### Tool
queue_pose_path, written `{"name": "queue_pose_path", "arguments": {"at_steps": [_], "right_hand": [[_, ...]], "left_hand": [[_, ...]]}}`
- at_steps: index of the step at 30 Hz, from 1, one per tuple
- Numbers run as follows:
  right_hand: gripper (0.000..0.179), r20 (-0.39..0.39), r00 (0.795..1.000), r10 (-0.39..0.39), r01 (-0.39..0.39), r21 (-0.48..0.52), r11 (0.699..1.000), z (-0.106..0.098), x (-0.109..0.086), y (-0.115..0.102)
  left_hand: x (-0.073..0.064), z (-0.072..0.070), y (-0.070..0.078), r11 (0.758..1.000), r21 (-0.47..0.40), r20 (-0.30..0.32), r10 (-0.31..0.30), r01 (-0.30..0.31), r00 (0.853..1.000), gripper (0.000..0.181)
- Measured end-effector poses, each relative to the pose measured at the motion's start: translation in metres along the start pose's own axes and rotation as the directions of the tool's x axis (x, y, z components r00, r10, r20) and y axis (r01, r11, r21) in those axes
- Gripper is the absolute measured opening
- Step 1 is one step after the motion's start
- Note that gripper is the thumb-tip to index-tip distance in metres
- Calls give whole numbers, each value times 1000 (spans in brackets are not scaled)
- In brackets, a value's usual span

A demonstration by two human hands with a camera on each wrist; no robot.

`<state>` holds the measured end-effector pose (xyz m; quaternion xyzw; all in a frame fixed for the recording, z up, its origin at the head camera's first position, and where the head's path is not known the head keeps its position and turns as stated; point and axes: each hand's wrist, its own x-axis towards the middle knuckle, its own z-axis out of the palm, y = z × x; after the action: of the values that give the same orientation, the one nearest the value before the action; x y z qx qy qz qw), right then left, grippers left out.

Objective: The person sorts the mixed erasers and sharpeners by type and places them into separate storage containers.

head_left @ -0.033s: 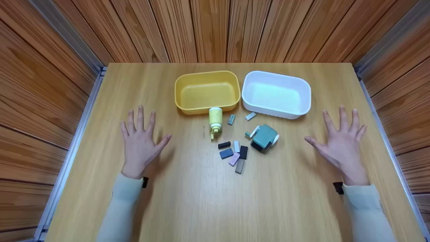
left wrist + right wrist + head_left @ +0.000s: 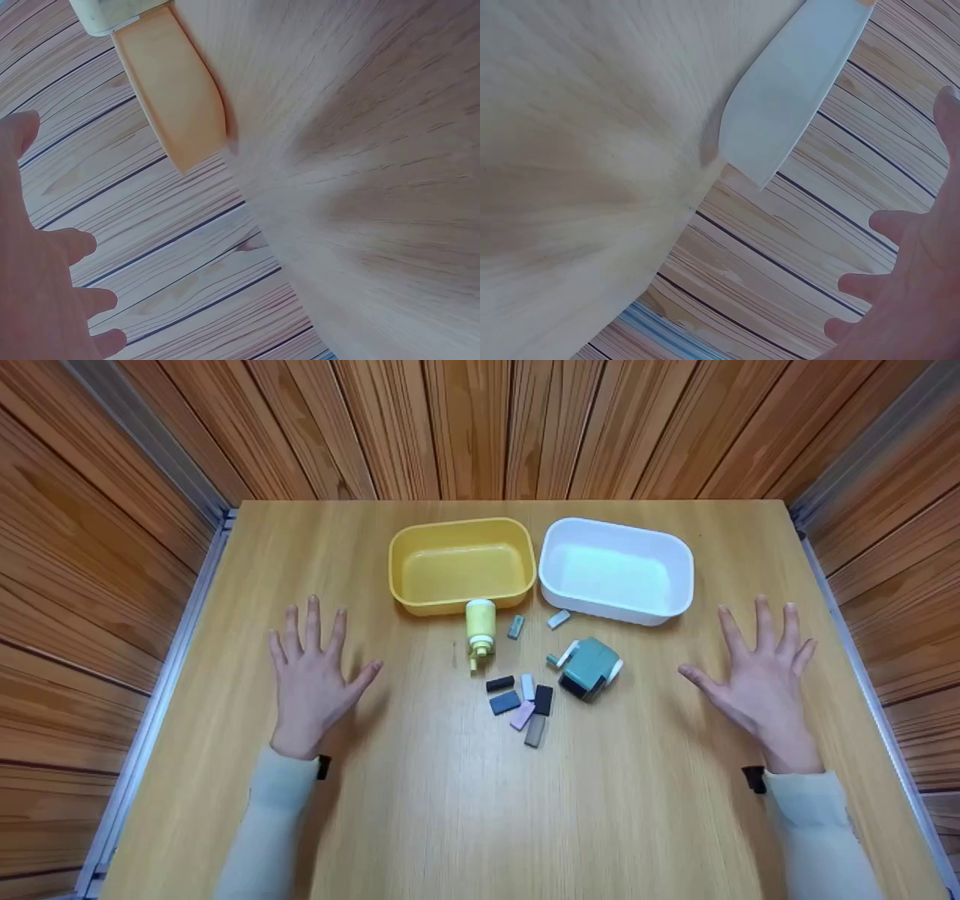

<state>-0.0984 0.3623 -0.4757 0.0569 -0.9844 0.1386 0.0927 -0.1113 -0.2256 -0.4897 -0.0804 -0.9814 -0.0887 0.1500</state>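
Observation:
My left hand (image 2: 310, 690) is spread, palm down, over the table's left side, with nothing in it. On the right side my right hand (image 2: 766, 690) is spread the same way, also holding nothing. Between them lie a pale yellow pump bottle (image 2: 480, 621) on its side, a teal desktop pencil sharpener (image 2: 591, 666) with a crank-like handle, and several small blocks. Among those blocks are a black one (image 2: 544, 700), a blue one (image 2: 505, 703), a lilac one (image 2: 522, 715) and a grey one (image 2: 535, 730). Each wrist view shows its hand's fingers apart from any object.
Behind the small items stand a yellow bin (image 2: 420, 607) and, right of it, a white bin (image 2: 600, 610). A teal block (image 2: 516, 627) and a pale block (image 2: 559, 619) lie in front of them. Wood-plank walls (image 2: 465, 427) border the wooden table (image 2: 450, 825) at the back and sides.

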Motion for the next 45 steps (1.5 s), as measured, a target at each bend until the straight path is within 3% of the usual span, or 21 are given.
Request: {"name": "queue_pose_path", "arguments": {"at_steps": [16,25,34,45], "right_hand": [[96,57,998,32,-31,-19,999,-1,-4,2],[97,77,996,37,-34,-38,999,1,-2,2],[89,13,1000,-10,10,-37,999,2,-2,3],[81,87,994,73,-84,120,989,7,5,-2]], "left_hand": [[5,10,0,1000,-18,1,22,-22,1000,92],[5,12,-1,1000,-20,34,9,-8,999,93],[10,12,0,999,-2,34,33,-33,999,91],[15,15,3,995,-56,-69,80,-84,994,72]]}}
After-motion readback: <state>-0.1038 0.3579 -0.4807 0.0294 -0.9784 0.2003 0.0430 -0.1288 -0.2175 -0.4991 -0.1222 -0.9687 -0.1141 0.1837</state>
